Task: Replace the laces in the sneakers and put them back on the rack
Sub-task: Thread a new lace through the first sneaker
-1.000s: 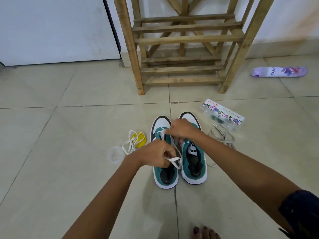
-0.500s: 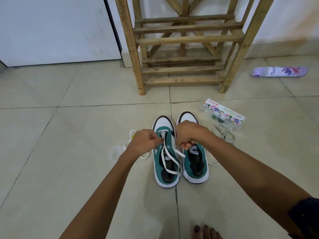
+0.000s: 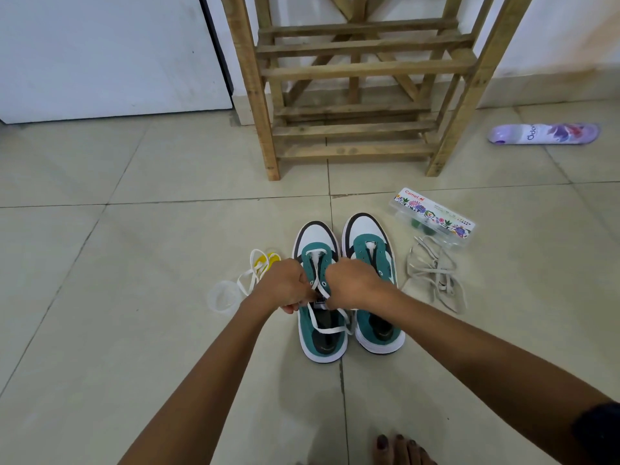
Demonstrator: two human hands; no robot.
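Note:
Two teal, white and black sneakers stand side by side on the tiled floor, toes toward the wooden rack (image 3: 352,129). Over the left sneaker (image 3: 317,344) my left hand (image 3: 285,286) and my right hand (image 3: 352,283) each pinch an end of a white lace (image 3: 330,328) that runs through its front eyelets and loops loose over its opening. The right sneaker (image 3: 372,243) has no lace in its eyelets. A loose white lace (image 3: 250,276) lies left of the shoes. A heap of greyish laces (image 3: 436,276) lies on the right.
A clear plastic box with a flowered label (image 3: 432,218) sits right of the shoes. A purple spray can (image 3: 543,133) lies by the wall. A small clear cup (image 3: 223,297) and a yellow object (image 3: 266,260) lie on the left. My toes (image 3: 399,448) show at the bottom edge.
My hands moved back from the toe end of the left sneaker and came together over its middle, drawing the white lace ends across each other.

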